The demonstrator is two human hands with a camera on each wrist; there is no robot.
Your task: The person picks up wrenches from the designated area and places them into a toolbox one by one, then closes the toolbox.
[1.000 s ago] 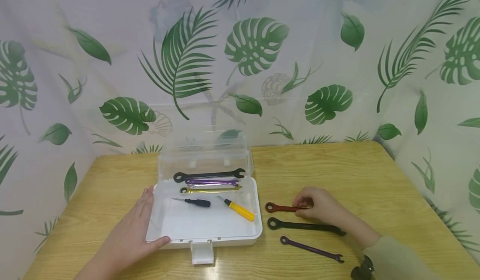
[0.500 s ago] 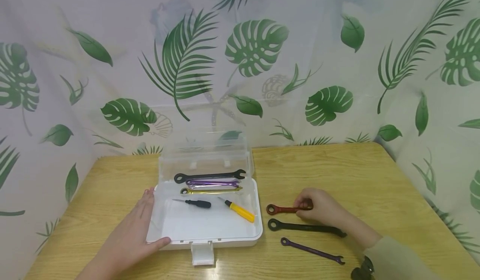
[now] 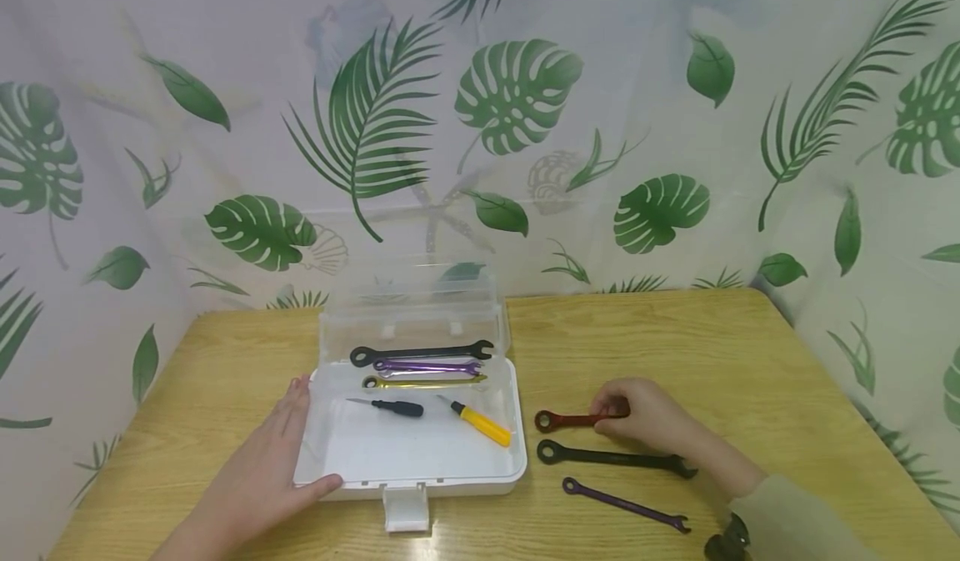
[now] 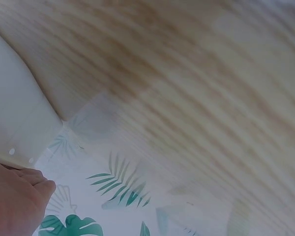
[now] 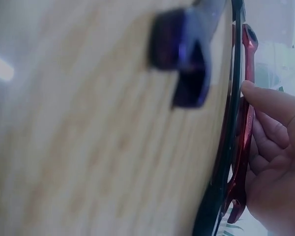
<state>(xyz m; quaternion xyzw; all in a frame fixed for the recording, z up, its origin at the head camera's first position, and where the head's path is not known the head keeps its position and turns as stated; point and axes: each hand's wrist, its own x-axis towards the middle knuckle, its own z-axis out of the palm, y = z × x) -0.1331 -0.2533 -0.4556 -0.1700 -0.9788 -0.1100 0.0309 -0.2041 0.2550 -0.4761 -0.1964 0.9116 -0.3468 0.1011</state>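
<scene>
Wrench, red, sits right of the white box and on the far side of the black wrench; whether it touches the table we cannot tell. We see the right hand pinching its shaft toward the right end, ring end jutting left. We judge it stiff metal, fairly heavy for its size, hard to damage; the glossy finish may slip a little. Mid-shaft seems the better hold, as the ring end probably drags that side down. Left hand lies along the box's left side, fingers extended, thumb at the near rim.
</scene>
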